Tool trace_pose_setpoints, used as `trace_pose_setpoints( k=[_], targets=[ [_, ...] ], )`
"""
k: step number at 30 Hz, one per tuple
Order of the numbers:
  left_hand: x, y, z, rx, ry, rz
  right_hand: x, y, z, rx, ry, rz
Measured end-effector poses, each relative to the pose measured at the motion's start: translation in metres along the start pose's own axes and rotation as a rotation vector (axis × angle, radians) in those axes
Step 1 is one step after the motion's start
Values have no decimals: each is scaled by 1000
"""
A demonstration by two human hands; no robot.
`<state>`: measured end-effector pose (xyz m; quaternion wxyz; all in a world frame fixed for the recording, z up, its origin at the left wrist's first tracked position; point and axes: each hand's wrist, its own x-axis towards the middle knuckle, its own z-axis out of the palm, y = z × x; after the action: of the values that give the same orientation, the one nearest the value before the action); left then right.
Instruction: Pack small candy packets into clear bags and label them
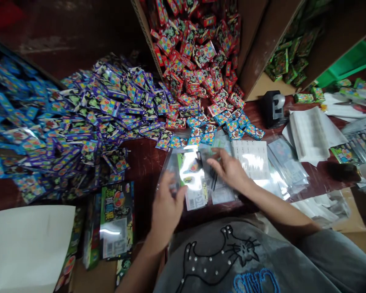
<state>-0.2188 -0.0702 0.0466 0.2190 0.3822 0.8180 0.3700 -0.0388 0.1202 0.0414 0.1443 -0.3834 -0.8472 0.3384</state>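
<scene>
In front of me lies a printed card with a glossy clear front [190, 173], green along one edge with a barcode label near its bottom. My left hand [166, 205] is at the card's left side, fingers apart, the thumb by its lower left edge; the fingers are slightly blurred. To the card's right, my right hand [232, 169] hovers over or rests on clear plastic bags [222, 195], its fingers bent but apart. Whether its fingertips touch the plastic I cannot tell. Several small blue boxes [209, 134] lie just beyond the card.
Heaps of small purple boxes [110, 108] and blue boxes [6, 101] spread at left. Red boxes [198, 61] spill from a carton behind. A black tape dispenser [273, 108], white sheets [309, 134] and a label sheet [251, 158] sit at right. Printed cards [117, 219] stack at lower left.
</scene>
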Motion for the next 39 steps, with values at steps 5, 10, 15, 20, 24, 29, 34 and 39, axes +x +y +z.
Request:
trace_pose_setpoints(
  k=[5,10,15,20,24,29,34,39],
  targets=[
    [108,15,-40,396,208,314,86,1,-33,-305,-38,-275],
    [199,26,-31,626,19,354,125,-27,-6,-414,-195,-196],
    [180,41,-43,396,148,376,89,-16,-20,-192,42,-281],
    [121,59,-25,-198,-218,155,33,23,-64,5,32,-450],
    [86,67,14,-344,-291,44,-5,39,-85,-81,-120,-503],
    [51,73,47,30,-13,525,-33,53,-101,-201,-80,-408],
    [43,82,76,366,-221,758,-43,66,-104,-284,-142,-326],
    [78,87,82,508,-524,858,-46,72,-97,-326,-193,-262]
  ],
)
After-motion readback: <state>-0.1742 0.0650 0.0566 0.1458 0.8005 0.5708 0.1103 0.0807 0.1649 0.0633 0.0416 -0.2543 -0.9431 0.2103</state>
